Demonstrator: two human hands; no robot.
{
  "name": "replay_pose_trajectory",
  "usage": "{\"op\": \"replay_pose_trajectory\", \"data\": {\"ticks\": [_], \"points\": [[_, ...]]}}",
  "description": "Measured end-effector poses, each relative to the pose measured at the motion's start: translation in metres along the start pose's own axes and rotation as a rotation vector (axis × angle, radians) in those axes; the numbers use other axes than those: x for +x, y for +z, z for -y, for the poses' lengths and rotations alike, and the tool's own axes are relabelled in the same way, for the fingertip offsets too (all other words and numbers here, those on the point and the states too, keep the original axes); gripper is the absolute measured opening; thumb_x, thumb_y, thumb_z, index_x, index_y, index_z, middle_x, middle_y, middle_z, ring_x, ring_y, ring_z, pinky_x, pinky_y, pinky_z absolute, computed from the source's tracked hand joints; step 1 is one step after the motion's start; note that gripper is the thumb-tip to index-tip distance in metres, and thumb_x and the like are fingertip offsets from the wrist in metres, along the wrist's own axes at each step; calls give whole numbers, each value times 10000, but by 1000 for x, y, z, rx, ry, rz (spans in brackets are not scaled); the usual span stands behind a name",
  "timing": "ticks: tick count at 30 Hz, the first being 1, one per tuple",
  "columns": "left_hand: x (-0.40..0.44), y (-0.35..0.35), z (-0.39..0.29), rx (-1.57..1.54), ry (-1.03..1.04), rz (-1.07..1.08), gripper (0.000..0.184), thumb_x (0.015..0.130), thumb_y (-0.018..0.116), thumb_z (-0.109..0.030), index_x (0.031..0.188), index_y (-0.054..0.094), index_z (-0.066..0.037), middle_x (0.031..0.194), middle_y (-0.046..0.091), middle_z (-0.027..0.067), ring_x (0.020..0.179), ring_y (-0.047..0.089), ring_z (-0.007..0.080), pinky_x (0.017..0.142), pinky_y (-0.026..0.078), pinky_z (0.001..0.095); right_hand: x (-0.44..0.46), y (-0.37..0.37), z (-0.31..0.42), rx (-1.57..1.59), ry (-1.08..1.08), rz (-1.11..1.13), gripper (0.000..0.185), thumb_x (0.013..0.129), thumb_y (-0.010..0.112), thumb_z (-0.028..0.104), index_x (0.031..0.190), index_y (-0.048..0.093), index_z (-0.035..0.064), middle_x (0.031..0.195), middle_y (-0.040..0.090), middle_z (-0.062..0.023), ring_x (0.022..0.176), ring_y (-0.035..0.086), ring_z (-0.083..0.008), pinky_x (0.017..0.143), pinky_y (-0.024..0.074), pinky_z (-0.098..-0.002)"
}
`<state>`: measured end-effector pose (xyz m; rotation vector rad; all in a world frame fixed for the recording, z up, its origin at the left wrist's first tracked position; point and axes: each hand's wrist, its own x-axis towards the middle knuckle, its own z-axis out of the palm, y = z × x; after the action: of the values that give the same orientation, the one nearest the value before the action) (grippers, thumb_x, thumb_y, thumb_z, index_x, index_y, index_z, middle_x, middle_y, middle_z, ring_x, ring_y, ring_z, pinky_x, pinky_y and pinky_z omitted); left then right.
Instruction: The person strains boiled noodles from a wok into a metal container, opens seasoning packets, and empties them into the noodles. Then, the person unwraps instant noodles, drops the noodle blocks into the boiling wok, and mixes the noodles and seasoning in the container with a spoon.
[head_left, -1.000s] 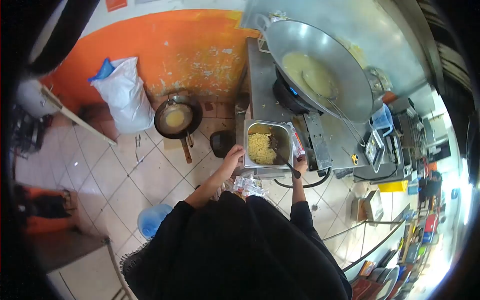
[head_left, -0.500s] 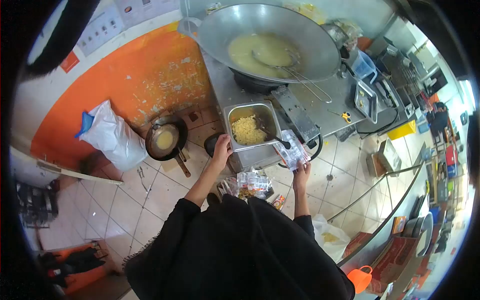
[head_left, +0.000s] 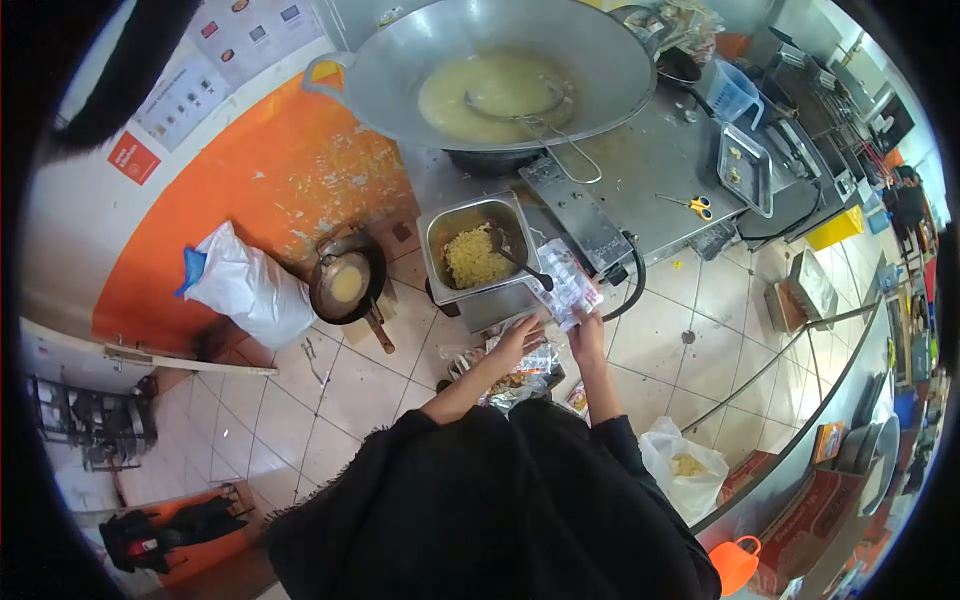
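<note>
My right hand (head_left: 588, 336) is closed on the lower end of a printed plastic packet (head_left: 566, 282), silvery-white with some red. The packet rests beside the steel pan's right wall. My left hand (head_left: 518, 340), fingers apart and holding nothing, hovers below the pan and above a pile of plastic wrappers (head_left: 535, 375). In the deep rectangular steel pan (head_left: 432, 240) lie pale yellow noodle-like pieces (head_left: 472, 258). A dark-handled spoon (head_left: 522, 264) leans in it, its handle over the right rim.
A huge wok (head_left: 385, 90) of cloudy yellowish liquid, with a wire-handled strainer (head_left: 565, 150) in it, stands behind the pan. Scissors (head_left: 700, 206) and a metal tray (head_left: 758, 185) lie on the counter. A frying pan (head_left: 372, 275) and white sack (head_left: 250, 285) sit left.
My left hand has let go of the steel pan's left side and moved right, near my right hand. My right hand still holds the packet. The view has shifted.
</note>
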<state>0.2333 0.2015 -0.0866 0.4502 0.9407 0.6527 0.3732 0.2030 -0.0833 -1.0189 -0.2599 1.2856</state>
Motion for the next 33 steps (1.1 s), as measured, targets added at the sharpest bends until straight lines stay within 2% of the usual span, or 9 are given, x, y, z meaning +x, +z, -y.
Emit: {"op": "replay_pose_trajectory", "data": {"ticks": [4, 8, 10, 16, 18, 26, 30, 32, 33], "points": [[23, 26, 0, -34, 75, 48, 323, 734, 533, -311, 987, 450, -128, 947, 497, -15, 869, 465, 110, 742, 380, 267, -20, -20, -1, -100, 217, -39, 256, 747, 466, 59, 1000, 430, 72, 869, 522, -57, 715, 534, -131, 533, 454, -228], [55, 20, 35, -10, 272, -71, 317, 707, 557, -83, 999, 438, -63, 913, 527, 23, 807, 510, 115, 709, 411, 264, -20, -48, 37, -864, 372, 177, 268, 731, 538, 212, 881, 490, -5, 751, 569, -82, 599, 560, -154, 512, 470, -271], [50, 23, 35, -33, 254, -166, 264, 717, 544, -91, 967, 466, -56, 875, 539, 20, 801, 511, 111, 706, 410, 259, -19, -45, 72, -1440, 136, 520, 229, 735, 521, 214, 714, 535, -14, 592, 562, -60, 560, 548, -113, 475, 441, -246], [37, 26, 31, -34, 247, -195, 294, 727, 529, -100, 1007, 445, -68, 929, 518, 27, 843, 487, 126, 738, 388, 270, 11, 27, 73, -1102, -464, 604, 76, 709, 515, 73, 744, 535, 9, 711, 549, -115, 639, 539, -226, 536, 418, -295], [38, 17, 41, 133, 334, -322, 334, 728, 519, -91, 1046, 422, -65, 958, 502, 26, 853, 475, 120, 762, 366, 254, 23, 43, 55, -1269, -1001, 595, 96, 677, 507, 64, 765, 536, 41, 824, 522, -121, 782, 496, -269, 648, 396, -342], [35, -59, 91, 356, 593, -275, 516, 721, 547, -89, 1167, 295, -20, 1044, 456, 74, 933, 413, 132, 817, 305, 233, 2, 21, 22, -1507, -786, 760, 164, 613, 479, 40, 742, 559, 103, 763, 504, -50, 766, 463, -224, 687, 320, -352], [8, -67, 94, 627, 424, -535, 453, 729, 552, -139, 1106, 367, 31, 895, 498, 110, 807, 426, 115, 700, 353, 217, -20, 15, 22, -1443, -785, 790, 166, 589, 485, 32, 714, 561, 110, 735, 524, -28, 740, 479, -197, 665, 315, -337], [4, -72, 93, 550, 701, -514, 403, 713, 569, -154, 1035, 420, 37, 761, 486, 92, 692, 416, 115, 610, 363, 233, -32, 23, 29, -1552, -716, 899, 175, 581, 481, 12, 703, 560, 110, 739, 542, -30, 682, 498, -187, 666, 316, -334], [-2, -80, 91, 558, 546, -390, 491, 724, 543, -115, 1133, 304, 14, 990, 399, 111, 893, 359, 123, 745, 296, 226, -33, 20, 23, -1532, -737, 891, 169, 597, 498, 14, 727, 558, 104, 744, 553, -36, 634, 509, -187, 644, 329, -319]]}}
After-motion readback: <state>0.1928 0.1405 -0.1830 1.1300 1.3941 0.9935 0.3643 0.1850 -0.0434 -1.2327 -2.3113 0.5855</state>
